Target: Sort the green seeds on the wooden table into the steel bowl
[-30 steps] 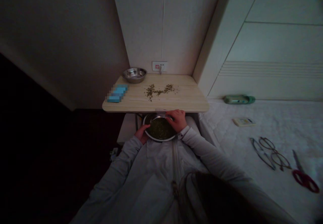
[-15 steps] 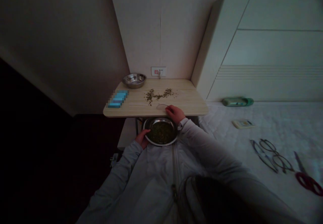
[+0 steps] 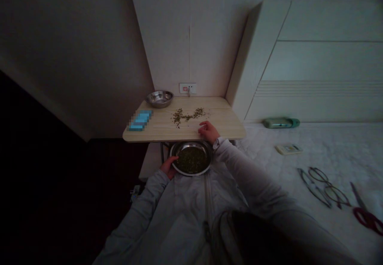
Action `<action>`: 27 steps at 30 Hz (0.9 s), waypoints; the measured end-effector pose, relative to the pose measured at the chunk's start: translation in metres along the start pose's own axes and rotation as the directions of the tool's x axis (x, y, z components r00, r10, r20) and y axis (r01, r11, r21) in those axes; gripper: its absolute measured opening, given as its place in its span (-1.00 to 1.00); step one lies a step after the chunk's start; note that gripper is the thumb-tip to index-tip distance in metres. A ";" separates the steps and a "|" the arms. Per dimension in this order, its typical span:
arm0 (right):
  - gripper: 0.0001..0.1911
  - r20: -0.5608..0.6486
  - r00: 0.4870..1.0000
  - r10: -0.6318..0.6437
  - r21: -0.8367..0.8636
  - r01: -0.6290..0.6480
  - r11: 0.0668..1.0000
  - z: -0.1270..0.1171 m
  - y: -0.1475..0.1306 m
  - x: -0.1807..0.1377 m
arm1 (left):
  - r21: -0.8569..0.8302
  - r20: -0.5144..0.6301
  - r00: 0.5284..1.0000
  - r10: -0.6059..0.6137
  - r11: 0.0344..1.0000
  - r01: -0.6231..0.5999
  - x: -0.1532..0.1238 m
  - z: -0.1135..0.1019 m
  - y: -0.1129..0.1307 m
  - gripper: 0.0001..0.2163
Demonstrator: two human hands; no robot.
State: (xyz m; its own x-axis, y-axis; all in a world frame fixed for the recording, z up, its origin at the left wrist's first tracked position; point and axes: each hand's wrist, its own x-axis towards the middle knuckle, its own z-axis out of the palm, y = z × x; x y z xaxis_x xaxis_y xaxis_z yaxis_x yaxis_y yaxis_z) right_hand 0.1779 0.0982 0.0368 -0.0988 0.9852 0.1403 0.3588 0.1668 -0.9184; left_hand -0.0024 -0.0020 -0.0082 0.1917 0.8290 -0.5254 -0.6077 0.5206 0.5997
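Note:
My left hand (image 3: 169,167) is closed on the left rim of a steel bowl (image 3: 191,174), its thumb over the edge. The bowl is held level near my lap, just below the table's front edge, with small dark-green, grain-like bits (image 3: 193,159) in it. Above the right front of the wooden table (image 3: 155,134) is my right hand (image 3: 208,132). Its fingers are curled toward the thumb, with something pale and thin between them that is too faint to name. Beyond that hand, loose greenish-brown bits (image 3: 178,116) lie scattered across the tabletop.
A second steel bowl (image 3: 160,99) stands at the table's back left, behind a blurred-out blue phone-like object (image 3: 140,120). On the bed (image 3: 263,157) at right lie a green bottle (image 3: 280,122), a pale remote (image 3: 289,149), glasses (image 3: 324,181) and red-handled scissors (image 3: 366,217). A wall socket (image 3: 188,88) is behind.
My right hand has shifted slightly right and lifted, its fingers less pressed down. The faint clear curved outline by its fingertips no longer shows. My left hand stays on the bowl.

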 end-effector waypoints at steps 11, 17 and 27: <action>-0.81 -0.055 0.997 -0.053 -0.633 0.006 0.774 0.006 -0.014 0.001 | -0.017 0.012 1.000 0.011 1.000 -0.011 -0.002 0.000 -0.001 -0.73; -0.78 -0.216 0.976 -0.025 -0.638 -0.122 0.761 -0.031 0.008 0.009 | -0.033 0.011 1.000 0.008 0.999 -0.008 -0.002 0.000 0.000 -0.74; -0.67 -0.181 0.976 -0.121 -0.610 -0.015 0.792 -0.021 -0.002 0.039 | -0.030 0.012 1.000 -0.016 0.999 0.016 -0.003 0.001 0.001 -0.72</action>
State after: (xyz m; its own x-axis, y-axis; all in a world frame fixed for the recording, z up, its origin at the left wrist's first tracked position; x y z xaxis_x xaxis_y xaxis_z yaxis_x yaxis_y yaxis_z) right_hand 0.1927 0.1376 0.0518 0.0283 0.9486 0.3151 0.8518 0.1421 -0.5043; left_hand -0.0026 -0.0039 -0.0052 0.2103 0.8230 -0.5276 -0.6273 0.5276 0.5729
